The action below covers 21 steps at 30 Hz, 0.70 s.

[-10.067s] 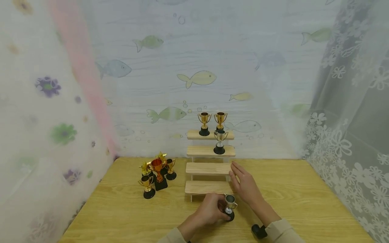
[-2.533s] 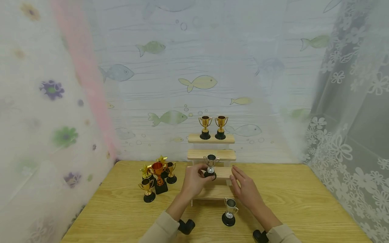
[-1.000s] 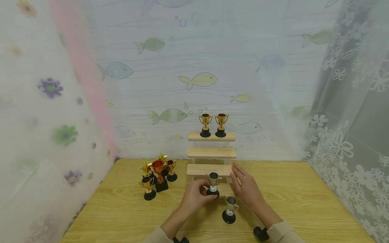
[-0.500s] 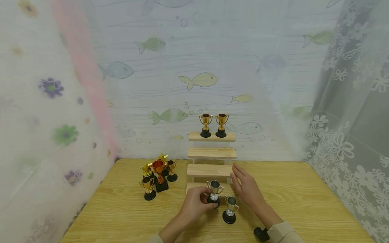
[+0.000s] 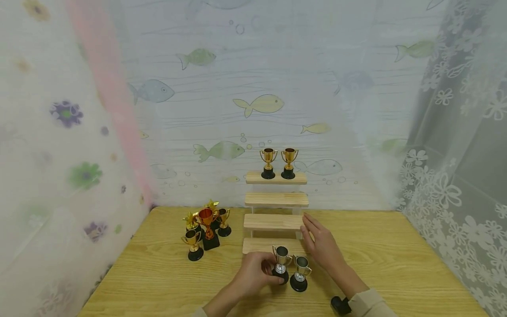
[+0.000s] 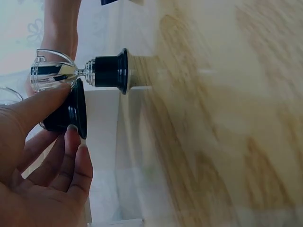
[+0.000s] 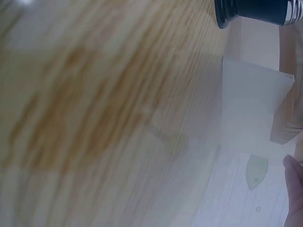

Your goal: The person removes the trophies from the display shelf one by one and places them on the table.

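A: What has the left hand (image 5: 255, 274) hold of?

B: The held silver trophy (image 5: 281, 263), pinched at its black base between thumb and curled fingers; its long axis runs near upright with a slight lean, cup uppermost, and the left-wrist view shows its base clear of the table (image 5: 158, 277)

A: And the standing silver trophy (image 5: 299, 274)?

B: Upright on the table, just right of the held one, both before the lowest shelf of the stand (image 5: 272, 221)

A: Which fingertips lie nearer to it?

B: The left ones; the right hand (image 5: 322, 243), fingers straight and gripping nothing, lies with its tips at the right end of the second-lowest shelf
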### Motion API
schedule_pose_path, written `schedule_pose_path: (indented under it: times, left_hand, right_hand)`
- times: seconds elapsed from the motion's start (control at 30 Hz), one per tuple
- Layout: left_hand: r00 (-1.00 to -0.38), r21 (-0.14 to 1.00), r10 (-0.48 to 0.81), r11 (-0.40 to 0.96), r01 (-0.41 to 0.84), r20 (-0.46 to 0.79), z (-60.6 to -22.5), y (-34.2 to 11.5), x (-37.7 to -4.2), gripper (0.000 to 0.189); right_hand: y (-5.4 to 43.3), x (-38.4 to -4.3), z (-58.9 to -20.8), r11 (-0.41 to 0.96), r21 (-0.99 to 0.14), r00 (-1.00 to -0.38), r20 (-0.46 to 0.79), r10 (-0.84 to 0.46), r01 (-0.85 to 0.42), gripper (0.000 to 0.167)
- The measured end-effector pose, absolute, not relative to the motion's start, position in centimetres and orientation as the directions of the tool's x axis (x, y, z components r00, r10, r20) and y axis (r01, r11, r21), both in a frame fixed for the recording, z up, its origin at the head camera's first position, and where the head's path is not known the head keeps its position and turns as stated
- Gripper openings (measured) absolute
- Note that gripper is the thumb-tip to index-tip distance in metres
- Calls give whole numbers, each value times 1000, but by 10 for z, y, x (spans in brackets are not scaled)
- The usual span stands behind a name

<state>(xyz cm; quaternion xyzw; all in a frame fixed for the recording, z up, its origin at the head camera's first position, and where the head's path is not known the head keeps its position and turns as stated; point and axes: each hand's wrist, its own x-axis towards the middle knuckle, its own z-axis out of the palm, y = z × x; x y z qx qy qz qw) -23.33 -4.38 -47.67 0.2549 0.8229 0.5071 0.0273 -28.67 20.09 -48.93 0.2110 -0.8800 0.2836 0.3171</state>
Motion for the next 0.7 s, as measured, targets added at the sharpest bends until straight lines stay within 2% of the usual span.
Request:
schedule_pose_path:
  times: [0.2,0.7]
  left_hand:
    - [-848,864,506,346,366,156,-480,-45,-233,26]
    - [-833,863,548,380,334,82,-488,-40,-229,30]
  right_hand:
    - [201,-285,-488,753,-371,-722,665,-193,-543,38]
    - [201,-283,-486,761,-375,-740,642,-198,-529,39]
